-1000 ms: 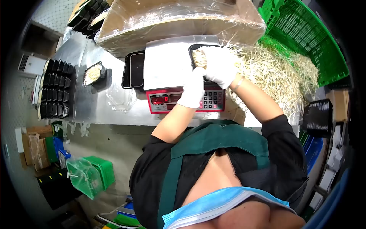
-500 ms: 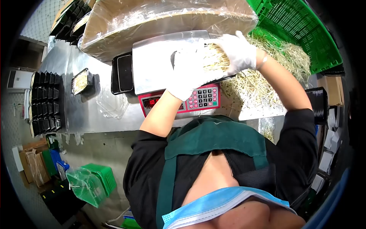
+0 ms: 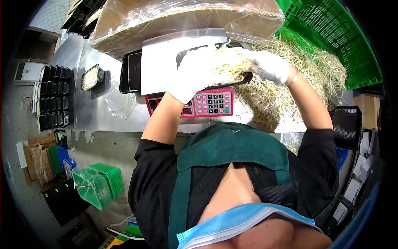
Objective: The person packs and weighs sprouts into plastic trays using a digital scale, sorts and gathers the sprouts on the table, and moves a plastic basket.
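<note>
A bundle of pale bean sprouts (image 3: pixel 229 63) lies between my two gloved hands, above a black tray (image 3: pixel 247 77) on the metal scale (image 3: pixel 158 66). My left hand (image 3: pixel 191 76) is wrapped round the left side of the bundle, its fingers partly hidden by sprouts. My right hand (image 3: pixel 269 66) pinches the right end of the bundle. To the right of the scale a large loose pile of sprouts (image 3: pixel 282 93) spreads over the table. The scale's red keypad panel (image 3: pixel 213 102) shows below my hands, its display partly covered by my left arm.
Black trays (image 3: pixel 132 71) sit left of the scale, near a filled tray (image 3: pixel 92 79) and a clear lid (image 3: pixel 118 101). Stacked black trays (image 3: pixel 54 97) stand far left. Behind are a plastic-lined box (image 3: pixel 186 23) and a green crate (image 3: pixel 331 37).
From over the tray, my right hand moved right to the pile, then came slightly back left with sprouts. My left hand has shifted left, and more sprouts now show between the hands.
</note>
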The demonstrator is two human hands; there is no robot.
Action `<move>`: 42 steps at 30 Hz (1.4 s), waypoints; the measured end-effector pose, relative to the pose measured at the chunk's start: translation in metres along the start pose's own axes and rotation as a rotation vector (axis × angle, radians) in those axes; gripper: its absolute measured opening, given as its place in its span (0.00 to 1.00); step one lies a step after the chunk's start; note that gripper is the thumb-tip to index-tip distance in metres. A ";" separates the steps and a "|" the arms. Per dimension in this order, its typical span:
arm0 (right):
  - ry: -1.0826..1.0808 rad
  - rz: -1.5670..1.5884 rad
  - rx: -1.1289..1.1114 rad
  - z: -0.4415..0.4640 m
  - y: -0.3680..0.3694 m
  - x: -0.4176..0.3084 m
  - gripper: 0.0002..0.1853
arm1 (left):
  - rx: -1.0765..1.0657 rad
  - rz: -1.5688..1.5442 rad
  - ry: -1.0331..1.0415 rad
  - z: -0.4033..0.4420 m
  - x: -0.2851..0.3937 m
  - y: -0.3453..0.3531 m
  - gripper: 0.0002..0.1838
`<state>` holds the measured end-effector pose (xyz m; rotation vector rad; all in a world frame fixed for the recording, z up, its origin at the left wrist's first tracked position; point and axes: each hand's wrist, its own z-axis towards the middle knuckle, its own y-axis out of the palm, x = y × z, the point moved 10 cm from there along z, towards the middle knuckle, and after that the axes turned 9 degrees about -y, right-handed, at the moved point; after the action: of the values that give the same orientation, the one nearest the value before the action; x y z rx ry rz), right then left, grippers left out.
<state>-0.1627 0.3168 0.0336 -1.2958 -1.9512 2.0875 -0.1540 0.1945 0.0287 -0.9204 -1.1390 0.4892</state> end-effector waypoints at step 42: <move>-0.046 -0.234 0.563 0.045 -0.027 -0.052 0.16 | 0.007 -0.026 0.035 -0.073 -0.029 -0.030 0.50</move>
<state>-0.1674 0.2590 0.0795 -0.8672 -1.2907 2.3064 -0.1010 0.1293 0.0283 -0.9038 -1.1159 0.4535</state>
